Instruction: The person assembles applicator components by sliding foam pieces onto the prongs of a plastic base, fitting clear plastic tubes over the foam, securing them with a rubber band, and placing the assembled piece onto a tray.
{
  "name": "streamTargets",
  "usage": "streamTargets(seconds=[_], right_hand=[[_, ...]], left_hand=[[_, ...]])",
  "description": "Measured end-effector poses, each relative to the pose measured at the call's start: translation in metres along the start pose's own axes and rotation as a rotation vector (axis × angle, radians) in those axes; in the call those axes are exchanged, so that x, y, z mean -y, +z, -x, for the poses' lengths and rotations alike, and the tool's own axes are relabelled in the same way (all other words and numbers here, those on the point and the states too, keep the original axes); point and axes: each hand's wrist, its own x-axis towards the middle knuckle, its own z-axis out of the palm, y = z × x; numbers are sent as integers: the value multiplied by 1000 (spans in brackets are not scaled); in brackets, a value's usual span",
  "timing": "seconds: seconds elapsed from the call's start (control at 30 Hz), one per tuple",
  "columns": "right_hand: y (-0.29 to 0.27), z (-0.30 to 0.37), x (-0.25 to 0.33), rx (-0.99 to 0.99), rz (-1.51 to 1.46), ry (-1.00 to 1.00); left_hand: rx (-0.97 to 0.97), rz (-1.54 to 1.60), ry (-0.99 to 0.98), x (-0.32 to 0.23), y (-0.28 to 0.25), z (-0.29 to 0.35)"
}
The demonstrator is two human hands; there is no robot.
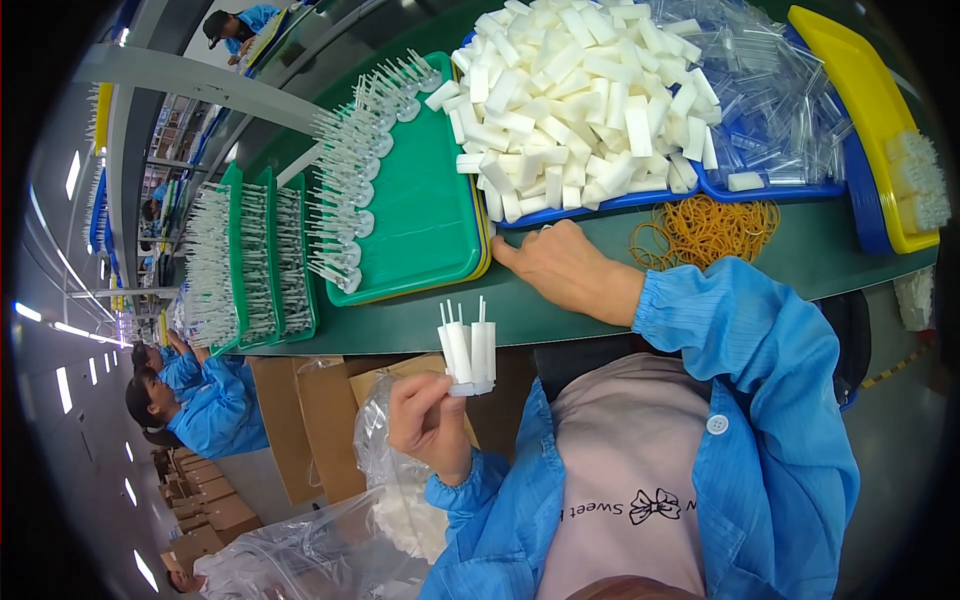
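My left hand (430, 420) pinches the edge of a white plastic base with upright prongs (470, 386), raised in front of the table's near edge. White foam pieces (482, 348) stand upright on this base among thin white rods. Over the table, my right hand (565, 265) reaches beside the green tray (425, 210), its index finger stretched toward the tray's corner and its other fingers curled. Whatever lies under those fingers is hidden. Just beyond is a blue tray (640, 199) heaped with white foam blocks (590, 100).
Pronged bases (345, 200) line the green tray's left side. Filled green racks (240, 260) stand further left. Orange rubber bands (710, 230) lie right of my hand, near clear plastic parts (770, 90) and a yellow tray (850, 70). Cardboard boxes (325, 430) sit below; co-workers (200, 400) are leftward.
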Motion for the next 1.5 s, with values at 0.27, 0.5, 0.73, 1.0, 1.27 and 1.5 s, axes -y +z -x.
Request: streamTargets(seconds=[0.27,0.5,0.73,1.0,1.27,1.5], right_hand=[[-61,31,-2,72,-177,33],[-77,5,-23,-372,-113,-36],[-48,-23,-39,-356,190,-300],[-76,-10,-39,-371,-149,-194],[-134,30,-29,-240,-1235,202],[-145,45,-25,-112,-1600,406]], left_hand=[[10,-20,-29,3,0,-1],[9,58,16,1,4,-4],[24,38,12,-1,3,-1],[62,-26,8,-6,19,-8],[272,89,133,-9,27,-14],[357,203,217,-8,44,-16]])
